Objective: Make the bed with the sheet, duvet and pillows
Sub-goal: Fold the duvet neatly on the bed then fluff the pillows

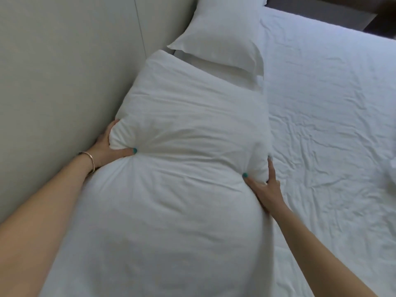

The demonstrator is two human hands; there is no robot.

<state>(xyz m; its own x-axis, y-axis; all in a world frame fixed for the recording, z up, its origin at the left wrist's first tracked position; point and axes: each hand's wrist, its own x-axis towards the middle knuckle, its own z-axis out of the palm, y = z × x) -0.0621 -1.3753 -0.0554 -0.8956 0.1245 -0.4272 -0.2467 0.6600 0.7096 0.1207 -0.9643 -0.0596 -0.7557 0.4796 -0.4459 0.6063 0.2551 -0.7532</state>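
Observation:
A large white pillow [182, 157] fills the middle of the view, lying along the pale headboard [64, 71]. My left hand [109, 146] grips its left side, thumb dug into the fabric, fingers behind it. My right hand [263, 187] grips its right side, thumb pressed in and fingers wrapped round the edge. A second white pillow [220, 35] lies beyond it against the headboard. The wrinkled white sheet [332, 125] covers the mattress to the right.
A dark strip of floor or furniture [377, 16] shows past the bed's far edge at the top right. A fold of white fabric [393, 168] enters at the right edge. A bracelet circles my left wrist.

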